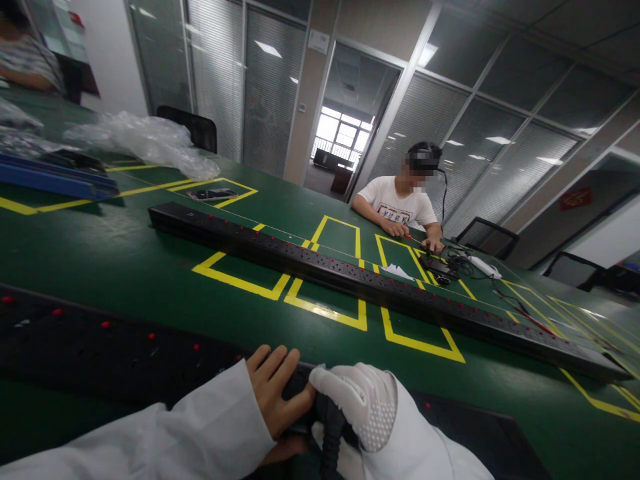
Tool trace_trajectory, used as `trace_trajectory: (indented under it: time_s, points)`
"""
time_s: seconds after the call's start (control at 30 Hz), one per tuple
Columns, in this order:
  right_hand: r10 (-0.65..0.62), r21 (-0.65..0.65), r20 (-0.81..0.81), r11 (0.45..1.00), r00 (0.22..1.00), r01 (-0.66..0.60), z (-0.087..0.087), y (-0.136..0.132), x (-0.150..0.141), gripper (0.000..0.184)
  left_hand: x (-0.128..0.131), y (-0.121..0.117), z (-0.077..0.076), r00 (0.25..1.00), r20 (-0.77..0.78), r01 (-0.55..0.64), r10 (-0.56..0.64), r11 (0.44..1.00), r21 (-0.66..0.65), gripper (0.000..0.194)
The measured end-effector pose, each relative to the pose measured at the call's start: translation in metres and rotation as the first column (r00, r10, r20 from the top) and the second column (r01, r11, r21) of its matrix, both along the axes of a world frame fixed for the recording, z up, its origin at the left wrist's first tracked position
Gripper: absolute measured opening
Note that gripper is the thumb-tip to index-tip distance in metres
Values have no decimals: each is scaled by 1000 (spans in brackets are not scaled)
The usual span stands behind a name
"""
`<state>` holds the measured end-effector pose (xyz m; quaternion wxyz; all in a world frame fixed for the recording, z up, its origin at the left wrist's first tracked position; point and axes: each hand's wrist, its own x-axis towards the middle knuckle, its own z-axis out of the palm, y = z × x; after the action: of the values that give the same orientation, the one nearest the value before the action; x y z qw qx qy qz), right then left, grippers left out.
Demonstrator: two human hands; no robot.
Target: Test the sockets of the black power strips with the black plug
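A long black power strip (115,340) with red dots along it lies in front of me. My left hand (277,390) is bare and rests across the strip, fingers stretched out and a little spread, thumb pointing toward the other hand. Beside it, my right hand (357,403), in a white glove with dotted grip, is closed round a black cable plug (331,420). A ribbed sleeve leads down from this plug. Its front end is hidden between my hands, so I cannot tell whether it sits in a socket.
A second long black power strip (300,260) lies diagonally across the green table (240,320), over yellow tape outlines. Clear plastic wrap (145,140), a blue tray (55,177) and a phone-like item (213,194) are at left. Opposite, a person (400,200) works near cables (465,263).
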<state>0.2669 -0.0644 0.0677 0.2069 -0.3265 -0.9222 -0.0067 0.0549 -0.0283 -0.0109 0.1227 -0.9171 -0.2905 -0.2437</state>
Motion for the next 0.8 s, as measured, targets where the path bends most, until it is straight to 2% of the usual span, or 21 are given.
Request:
trace_trajectory:
  time_s: [0.3, 0.63, 0.8]
  points:
    - [-2, -11, -11, 1000, 1000, 1, 0, 0, -1, 29, 1, 1, -3, 1000, -13, -4, 4, 1000, 13, 68]
    - [0, -19, 1, 1000, 1000, 0, 2, 1, -1, 31, 0, 2, -2, 1000, -1, 10, -10, 1000, 17, 58]
    - [0, -31, -2, 1000, 1000, 0, 2, 1, 0, 30, 0, 1, -3, 999, -38, 0, 1, 999, 34, 69]
